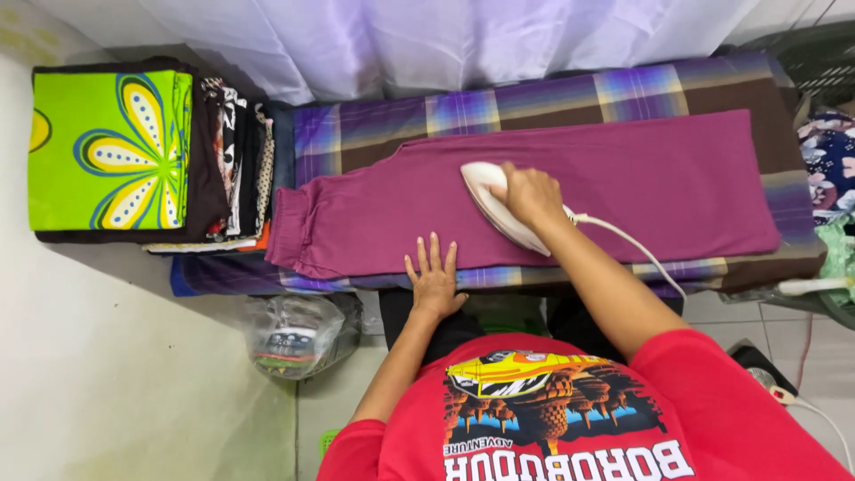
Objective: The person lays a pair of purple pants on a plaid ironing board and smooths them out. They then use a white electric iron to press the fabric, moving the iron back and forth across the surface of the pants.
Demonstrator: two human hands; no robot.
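The right hand (531, 194) wraps its fingers around the white iron (495, 210) on the purple pants (534, 200), mid frame. The left hand (434, 278) lies flat, fingers spread wide, just below it. The hot iron could burn those fingers or snag its cord (634, 248).

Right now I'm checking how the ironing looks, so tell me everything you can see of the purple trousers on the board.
The purple trousers look like soft, plain magenta cloth, laid flat and folded leg on leg across the plaid-covered ironing board. The gathered waistband lies at the left end, the leg hems at the right. The left hand presses flat on the near edge; the right hand holds a white iron on the cloth.
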